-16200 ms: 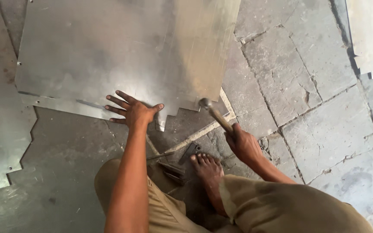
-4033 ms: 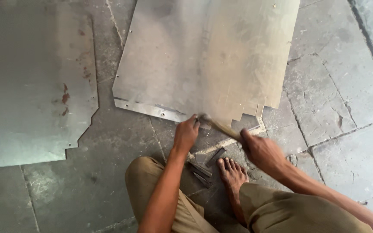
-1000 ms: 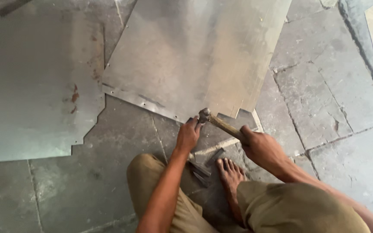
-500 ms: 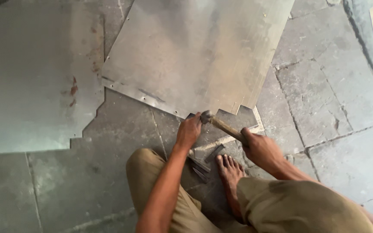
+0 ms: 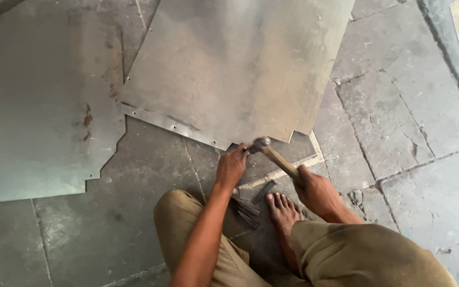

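While the right hand grips one hammer, the left hand curls beside two metal sheets.

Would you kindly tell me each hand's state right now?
Left hand: closed, contents hidden, beside the grey metal sheet.
Right hand: closed on the wooden-handled hammer.

Left hand: forearm bare, extended from 6 o'clock toward 12 o'clock, wrist straight, fingers curled down with knuckles uppermost, fingertips pointing toward 1 o'clock. Whether it grips anything cannot be told. Right hand: fist closed, thumb side toward 11 o'clock, wrist slightly cocked, forearm running back toward 4 o'clock. Hands sit near each other, not touching. Both knees are bent; one bare foot lies between the hands, toes toward 12 o'clock.
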